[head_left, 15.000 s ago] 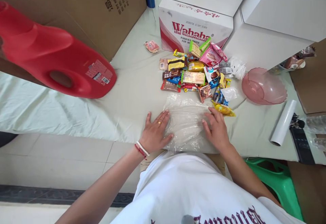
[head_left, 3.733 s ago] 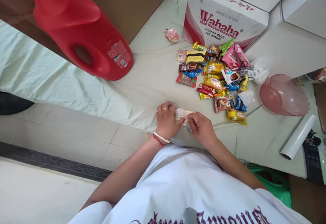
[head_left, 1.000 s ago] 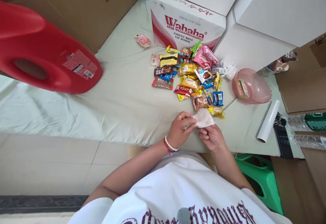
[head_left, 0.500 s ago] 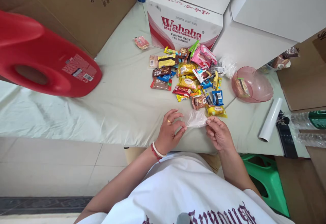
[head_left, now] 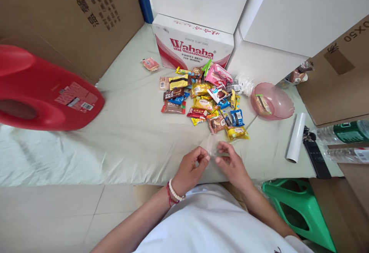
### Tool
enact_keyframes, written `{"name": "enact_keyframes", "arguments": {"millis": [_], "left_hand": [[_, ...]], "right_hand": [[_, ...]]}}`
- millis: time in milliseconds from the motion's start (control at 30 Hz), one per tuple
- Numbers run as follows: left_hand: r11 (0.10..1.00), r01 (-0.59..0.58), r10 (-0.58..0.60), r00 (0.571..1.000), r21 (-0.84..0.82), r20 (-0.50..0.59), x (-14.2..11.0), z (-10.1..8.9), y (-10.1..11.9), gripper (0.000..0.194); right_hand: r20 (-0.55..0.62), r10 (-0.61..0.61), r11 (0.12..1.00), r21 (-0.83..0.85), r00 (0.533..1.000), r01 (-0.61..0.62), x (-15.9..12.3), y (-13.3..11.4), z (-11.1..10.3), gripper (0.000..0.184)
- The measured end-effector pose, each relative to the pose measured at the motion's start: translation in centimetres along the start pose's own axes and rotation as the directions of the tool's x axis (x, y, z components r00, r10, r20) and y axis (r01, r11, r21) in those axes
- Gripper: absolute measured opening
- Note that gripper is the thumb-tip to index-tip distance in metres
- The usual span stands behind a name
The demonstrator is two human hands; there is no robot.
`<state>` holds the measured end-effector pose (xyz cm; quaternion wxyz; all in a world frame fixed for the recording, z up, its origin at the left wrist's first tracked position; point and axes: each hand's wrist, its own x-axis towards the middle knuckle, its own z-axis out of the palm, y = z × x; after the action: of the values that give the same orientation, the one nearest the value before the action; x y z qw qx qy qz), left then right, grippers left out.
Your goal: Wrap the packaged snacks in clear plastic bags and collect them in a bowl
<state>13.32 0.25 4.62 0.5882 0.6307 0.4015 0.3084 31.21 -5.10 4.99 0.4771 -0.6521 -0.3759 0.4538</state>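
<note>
A small clear plastic bag (head_left: 210,144) is between my hands, in front of the snack pile. With thumb and index finger together, my left hand (head_left: 191,167) pinches the bag's near left edge. My right hand (head_left: 234,165) is at the bag's right side, thumb and fingers apart and curved toward it; whether a fingertip touches the film is hard to see. Just beyond are wrapped snacks (head_left: 204,104) in a loose heap, the closest a yellow packet (head_left: 236,133) and a brown packet (head_left: 216,123).
A pink bowl (head_left: 284,109) holding a packet is to the right, near a white roll (head_left: 296,138) and a black object (head_left: 316,159). A red jug (head_left: 46,103) stands left. Behind is a Wahaba carton (head_left: 193,45). A pink packet (head_left: 150,64) lies apart. A green stool (head_left: 300,210) is below.
My right hand has let go of the bag's right end and its fingers have spread. My left hand now pinches the bag, which is bunched more upright. The camera view has shifted.
</note>
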Motion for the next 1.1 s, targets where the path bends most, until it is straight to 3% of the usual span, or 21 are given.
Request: {"name": "enact_keyframes", "arguments": {"millis": [100,167,333,433,500,567,633,700,767,800,867,933,1100], "left_hand": [[0.996,-0.037,0.031,0.997,-0.083,-0.066,-0.1,-0.2,-0.4,0.022],[0.984,0.002,-0.028,0.989,-0.177,-0.144,-0.2,-0.9,-0.9,0.021],[0.921,0.165,-0.238,0.955,-0.352,-0.176,-0.3,-3.4,-1.9,0.029],[0.928,0.237,-0.280,0.953,-0.288,-0.117,-0.1,-5.0,-1.3,0.033],[0.972,0.193,-0.204,0.976,-0.131,-0.074,0.2,-6.0,-0.5,0.030],[0.996,0.038,-0.034,0.998,0.077,-0.048,0.5,-6.9,0.3,0.023],[0.954,-0.144,0.154,0.988,0.262,-0.019,0.8,-7.5,0.9,0.017],[0.879,-0.281,0.303,0.953,0.386,0.004,0.9,-7.8,1.0,0.018],[0.805,-0.366,0.401,0.916,0.467,0.026,1.1,-7.8,0.8,0.022],[0.774,-0.394,0.432,0.901,0.497,0.041,1.1,-7.8,0.6,0.023],[0.728,-0.430,0.469,0.881,0.534,0.070,1.2,-7.5,0.2,0.024],[0.697,-0.457,0.494,0.864,0.552,0.091,1.3,-7.1,0.0,0.024],[0.660,-0.515,0.537,0.833,0.547,0.134,1.1,-6.7,-0.3,0.028]], "right_hand": [[0.069,0.006,1.000,0.009,0.998,-0.007,1.0,0.5,1.1,0.028],[0.080,0.039,0.998,0.050,0.996,-0.043,1.8,0.4,0.7,0.030],[0.136,0.177,0.976,0.105,0.975,-0.192,2.7,-1.0,-3.3,0.039],[0.224,0.210,0.971,0.061,0.952,-0.229,2.6,-1.7,-6.3,0.037],[0.290,0.189,0.982,-0.032,0.938,-0.188,2.5,-1.9,-7.8,0.034],[0.307,0.131,0.987,-0.135,0.943,-0.093,2.4,-2.1,-8.7,0.031],[0.325,0.063,0.970,-0.241,0.944,0.018,2.3,-2.2,-9.2,0.029],[0.448,0.058,0.927,-0.355,0.892,0.118,2.2,-2.5,-9.5,0.026],[0.584,0.118,0.883,-0.431,0.803,0.184,2.1,-3.0,-9.5,0.024],[0.599,0.127,0.871,-0.449,0.791,0.200,2.1,-3.3,-9.4,0.025],[0.522,0.059,0.857,-0.463,0.851,0.225,2.2,-3.9,-8.6,0.028],[0.411,-0.084,0.828,-0.478,0.908,0.293,2.5,-4.1,-7.0,0.028],[0.421,-0.302,0.722,-0.485,0.855,0.494,4.0,-2.8,-2.0,0.018]]}}
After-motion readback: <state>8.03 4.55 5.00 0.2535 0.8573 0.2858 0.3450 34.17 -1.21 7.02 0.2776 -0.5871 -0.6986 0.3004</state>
